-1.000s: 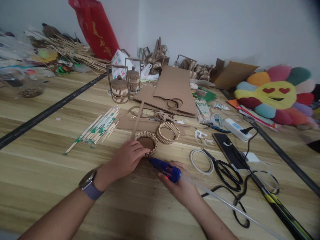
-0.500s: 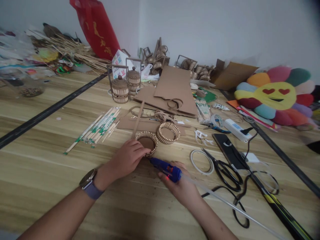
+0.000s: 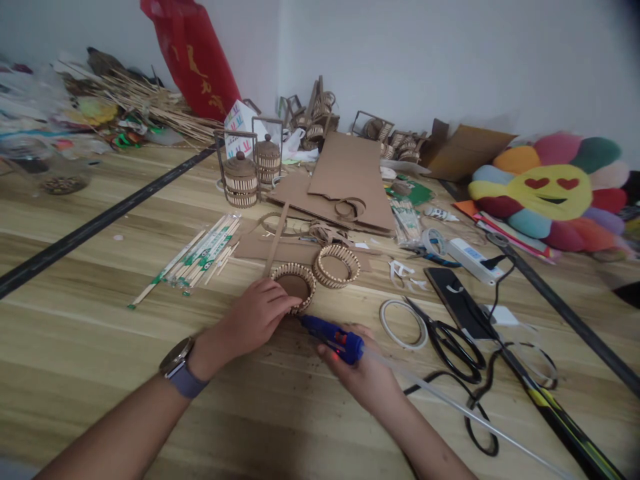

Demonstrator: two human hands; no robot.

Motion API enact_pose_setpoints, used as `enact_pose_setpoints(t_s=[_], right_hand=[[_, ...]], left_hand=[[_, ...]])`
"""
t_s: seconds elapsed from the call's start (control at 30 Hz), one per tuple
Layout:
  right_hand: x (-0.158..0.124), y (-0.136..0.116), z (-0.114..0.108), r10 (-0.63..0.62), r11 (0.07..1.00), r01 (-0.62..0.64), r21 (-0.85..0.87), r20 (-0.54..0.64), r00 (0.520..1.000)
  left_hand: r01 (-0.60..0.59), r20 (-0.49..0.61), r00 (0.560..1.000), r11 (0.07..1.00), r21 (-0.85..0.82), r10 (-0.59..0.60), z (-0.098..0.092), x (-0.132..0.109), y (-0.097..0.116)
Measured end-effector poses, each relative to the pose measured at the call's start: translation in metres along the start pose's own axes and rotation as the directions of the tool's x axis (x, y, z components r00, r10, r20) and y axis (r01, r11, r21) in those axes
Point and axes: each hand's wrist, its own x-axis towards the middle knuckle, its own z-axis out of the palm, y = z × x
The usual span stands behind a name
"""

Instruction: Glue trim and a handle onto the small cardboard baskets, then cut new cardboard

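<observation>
My left hand [image 3: 253, 317] rests closed on the near rim of a round ring of short wooden sticks with a cardboard base [image 3: 294, 282], holding it on the wooden table [image 3: 100, 347]. My right hand [image 3: 360, 373] grips a blue hot glue gun [image 3: 330, 337], its nozzle pointing at the near edge of that ring. A clear glue stick [image 3: 450, 403] trails out of the gun's back toward the lower right. A second stick ring [image 3: 337, 264] lies just right of the first.
Black scissors [image 3: 450, 337], a tape roll [image 3: 400, 323], a phone [image 3: 456, 301], a power strip [image 3: 470, 257] and cables lie to the right. Wrapped chopsticks [image 3: 200, 257] lie left. Cardboard sheets [image 3: 345, 180], small stick baskets [image 3: 240, 177] and a plush flower cushion [image 3: 550, 190] stand behind.
</observation>
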Motion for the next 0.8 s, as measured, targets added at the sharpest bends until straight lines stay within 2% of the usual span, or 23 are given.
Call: enact_pose_setpoints(t_s=[0.8], right_hand=[[0.0007,0.0009,-0.0029,0.029,0.999,-0.03,0.022,0.027,0.999]], left_hand=[[0.004,-0.001,1.0,1.0,-0.005,-0.004,0.0005,0.0006,0.0004]])
